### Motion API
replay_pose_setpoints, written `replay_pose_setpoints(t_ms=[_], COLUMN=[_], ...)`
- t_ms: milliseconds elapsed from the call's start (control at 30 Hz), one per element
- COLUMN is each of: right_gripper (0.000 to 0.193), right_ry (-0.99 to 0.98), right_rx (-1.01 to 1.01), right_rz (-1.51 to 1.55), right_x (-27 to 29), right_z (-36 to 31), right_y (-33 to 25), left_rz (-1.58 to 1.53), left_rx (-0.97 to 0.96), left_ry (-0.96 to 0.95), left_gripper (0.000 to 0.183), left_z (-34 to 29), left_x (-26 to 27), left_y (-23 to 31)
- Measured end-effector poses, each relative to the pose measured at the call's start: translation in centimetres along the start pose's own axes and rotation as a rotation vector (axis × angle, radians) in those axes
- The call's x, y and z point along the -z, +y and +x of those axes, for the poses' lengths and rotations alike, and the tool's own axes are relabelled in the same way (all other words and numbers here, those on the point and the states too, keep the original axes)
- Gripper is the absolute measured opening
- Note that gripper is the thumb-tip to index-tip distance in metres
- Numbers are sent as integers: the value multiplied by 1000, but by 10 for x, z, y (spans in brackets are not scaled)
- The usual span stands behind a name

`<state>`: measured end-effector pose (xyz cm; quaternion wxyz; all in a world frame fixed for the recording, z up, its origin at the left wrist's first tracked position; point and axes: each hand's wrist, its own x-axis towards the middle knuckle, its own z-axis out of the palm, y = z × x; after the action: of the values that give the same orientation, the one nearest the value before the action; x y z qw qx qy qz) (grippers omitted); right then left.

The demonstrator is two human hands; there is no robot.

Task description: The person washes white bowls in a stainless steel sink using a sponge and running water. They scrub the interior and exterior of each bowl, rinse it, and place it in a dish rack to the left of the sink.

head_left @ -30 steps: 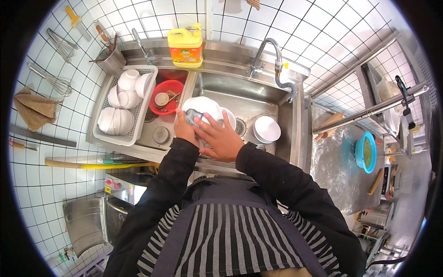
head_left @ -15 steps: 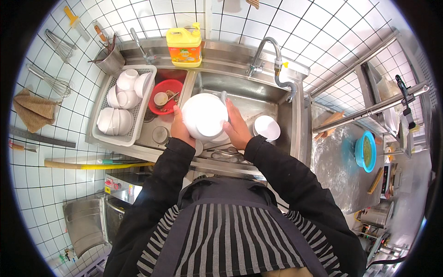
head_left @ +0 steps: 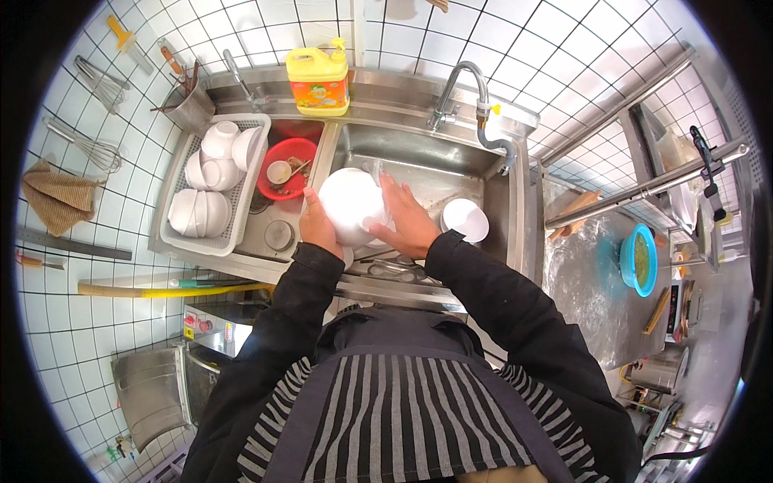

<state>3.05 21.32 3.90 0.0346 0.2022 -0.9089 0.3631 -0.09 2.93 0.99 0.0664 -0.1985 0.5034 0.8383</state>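
Observation:
A large white bowl (head_left: 346,205) is held over the right sink basin (head_left: 419,173). My left hand (head_left: 320,225) grips its left side, thumb up along the wall. On the other side my right hand (head_left: 407,217) is closed against the bowl, its thumb on the white surface and its fingers pointing away from me. A greyish, partly see-through piece (head_left: 374,167) shows at the right fingertips; its kind I cannot make out. Below the hands lie metal utensils (head_left: 394,270), and a smaller white bowl (head_left: 465,220) sits at the basin's right.
Left of the basin, a grey draining basket (head_left: 241,229) holds several white bowls. A red basin (head_left: 294,149) contains a small cup and scraps. Behind stand a yellow soap jug (head_left: 318,84) and a curved faucet (head_left: 463,76). A blue bowl (head_left: 624,262) rests on the right-hand counter.
The bowl has shifted slightly and turned in my hands. My right hand has slid inward over its side, and the greyish piece has moved left with it.

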Motion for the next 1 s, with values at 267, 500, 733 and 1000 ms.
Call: replay_pose_setpoints(t_ms=[267,500,733,1000], right_gripper=[93,51,20,18], right_ry=[-101,131,348,453], right_rx=[162,-14,-543,-908], right_rz=[-192,182,568,564], right_x=[-9,-22,-13,57], right_z=[-29,-26,-73,-181], right_y=[0,6,44,132], left_rz=[-150,-49,297,1201], left_rx=[-50,-71,-183,-511], left_ry=[-29,-3,-180,-816], left_gripper=[68,52,35,37], left_z=[11,4,-3,-13], left_x=[4,-1,-46,-140], left_y=[-5,-20,-29,-123])
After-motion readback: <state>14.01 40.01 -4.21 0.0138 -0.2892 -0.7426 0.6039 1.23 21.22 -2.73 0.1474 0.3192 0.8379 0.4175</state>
